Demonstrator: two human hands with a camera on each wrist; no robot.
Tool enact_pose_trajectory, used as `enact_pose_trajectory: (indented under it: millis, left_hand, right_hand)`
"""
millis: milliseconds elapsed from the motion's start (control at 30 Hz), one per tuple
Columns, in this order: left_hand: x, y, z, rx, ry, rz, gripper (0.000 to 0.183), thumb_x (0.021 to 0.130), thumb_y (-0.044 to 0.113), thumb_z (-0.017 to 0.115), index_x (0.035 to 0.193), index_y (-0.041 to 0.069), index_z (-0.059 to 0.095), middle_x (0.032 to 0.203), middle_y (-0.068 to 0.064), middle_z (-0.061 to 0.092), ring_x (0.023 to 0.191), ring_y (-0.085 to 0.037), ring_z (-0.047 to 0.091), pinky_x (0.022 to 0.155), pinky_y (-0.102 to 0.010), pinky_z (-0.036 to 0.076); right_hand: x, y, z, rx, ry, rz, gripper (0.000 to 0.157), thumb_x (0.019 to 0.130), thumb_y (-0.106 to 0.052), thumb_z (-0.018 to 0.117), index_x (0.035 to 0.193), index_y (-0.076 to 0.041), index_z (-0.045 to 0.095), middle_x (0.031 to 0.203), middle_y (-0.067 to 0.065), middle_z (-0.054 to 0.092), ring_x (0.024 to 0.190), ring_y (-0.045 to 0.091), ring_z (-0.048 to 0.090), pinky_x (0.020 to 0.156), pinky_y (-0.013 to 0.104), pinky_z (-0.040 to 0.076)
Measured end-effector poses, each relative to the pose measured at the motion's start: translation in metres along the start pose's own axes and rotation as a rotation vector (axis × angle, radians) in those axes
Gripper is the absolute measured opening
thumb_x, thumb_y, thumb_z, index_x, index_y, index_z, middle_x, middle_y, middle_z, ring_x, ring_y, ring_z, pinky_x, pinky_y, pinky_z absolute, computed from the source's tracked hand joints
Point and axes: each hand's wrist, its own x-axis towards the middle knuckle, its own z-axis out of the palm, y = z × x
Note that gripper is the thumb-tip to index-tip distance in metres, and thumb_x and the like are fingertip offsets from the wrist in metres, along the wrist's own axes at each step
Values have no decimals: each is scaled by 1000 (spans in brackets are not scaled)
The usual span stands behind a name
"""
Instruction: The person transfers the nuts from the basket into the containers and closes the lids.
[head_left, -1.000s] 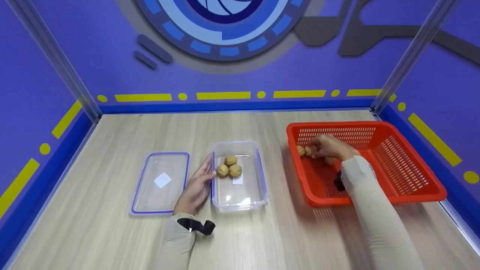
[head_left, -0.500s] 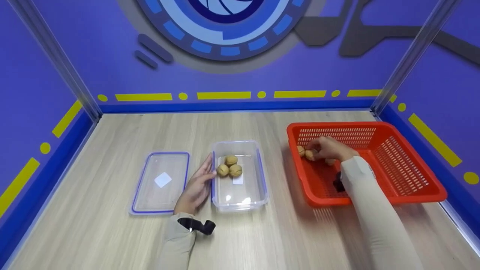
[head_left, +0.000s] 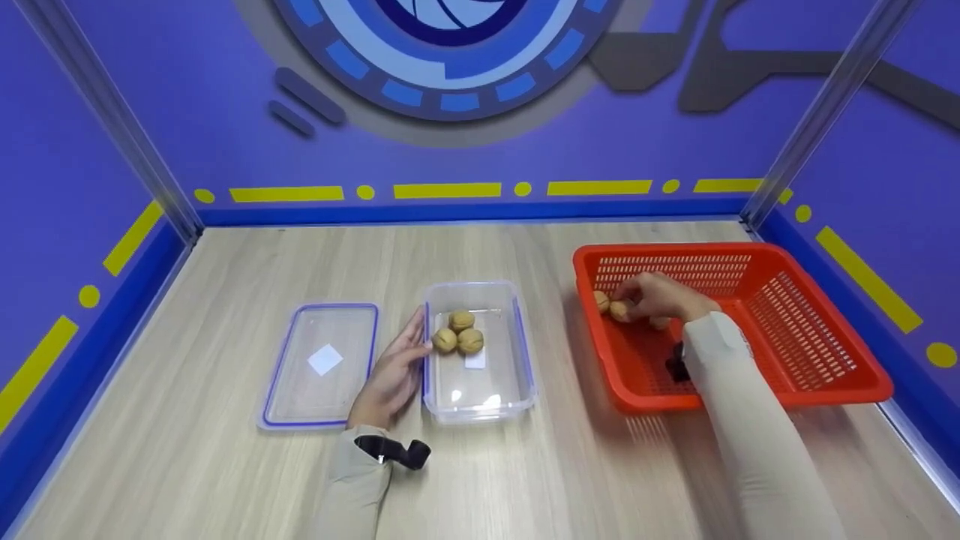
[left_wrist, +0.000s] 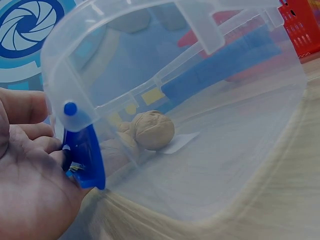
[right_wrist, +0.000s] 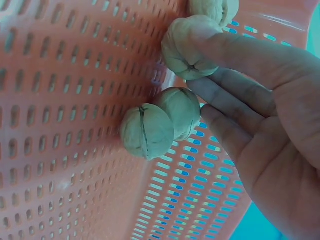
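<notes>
In the head view, my left hand [head_left: 390, 379] lies along the left side of a clear plastic food box [head_left: 506, 382], thumb at its rim and fingers along the wall. Three walnuts [head_left: 471, 341] sit together inside the box. Up close in the left wrist view, the fingers touch the box beside a blue latch [left_wrist: 85, 155]. Over on the right, my right hand [head_left: 664, 296] reaches into a red plastic basket [head_left: 750, 397]. It pinches a walnut [right_wrist: 187, 50] between thumb and fingers. Two other walnuts [right_wrist: 147, 131] touch each other beside the fingers, and another walnut [right_wrist: 215, 9] is partly cut off.
The box's clear lid [head_left: 319, 397] with a blue seal and a white label lies left of my left hand. Bare wooden tabletop [head_left: 555, 450] shows between box and basket. Blue-purple panels [head_left: 525, 150] enclose the table at the back and sides.
Inside the basket, a walnut at my right fingertips has shifted slightly toward me, and the right hand has moved only a little. My left hand, the box and its walnuts stay put.
</notes>
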Motion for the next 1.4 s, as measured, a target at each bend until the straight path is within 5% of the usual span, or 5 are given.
enact_pose_trajectory:
  millis: [433, 900, 1400]
  left_hand:
    - [0, 0, 1, 1, 10, 0, 72, 91, -12, 36, 154, 5, 5, 162, -7, -9, 149, -22, -12, 122, -35, -7]
    - [1, 1, 1, -11, 5, -3, 73, 90, -13, 36, 154, 5, 4, 162, -7, -9, 149, -22, -11, 122, -34, -7]
    - [-1, 1, 0, 21, -2, -5, 73, 91, -12, 35, 154, 6, 3, 162, -6, -9, 150, -22, -10, 123, -35, -4]
  right_hand:
    - [-9, -7, -12, 17, -31, 52, 35, 87, -13, 69, 121, -9, 66, 101, 9, 63, 82, 24, 60, 71, 29, 52]
    - [-24, -17, -32, -28, 45, -22, 38, 86, -6, 64, 124, -7, 64, 113, 12, 68, 93, 24, 61, 91, 48, 55]
    - [-33, -41, -44, -77, 93, -85, 34, 88, -9, 64, 122, -9, 66, 115, 10, 68, 95, 24, 60, 90, 46, 54]
